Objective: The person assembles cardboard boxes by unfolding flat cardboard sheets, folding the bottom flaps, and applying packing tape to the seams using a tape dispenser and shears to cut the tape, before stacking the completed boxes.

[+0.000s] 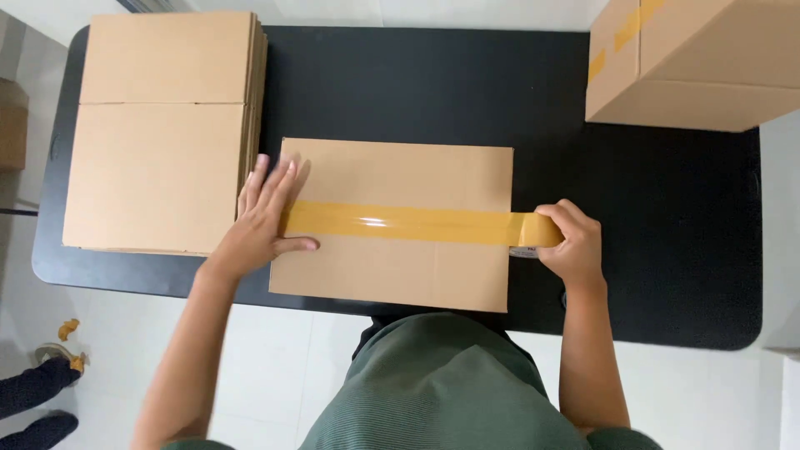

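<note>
We are standing at the near edge of the table [667, 250], and a box [392, 267] is lying on it right in front of us. A strip of tape [400, 223] is running left to right across the top of the box. Our left hand [265, 218] is resting flat on the strip's left end, and our right hand [573, 244] is sitting just past the box's right edge, on the tape roll [533, 233]. A stack of flattened boxes [158, 125] is lying to the left, and a sealed box [692, 58] is standing at the far right corner.
</note>
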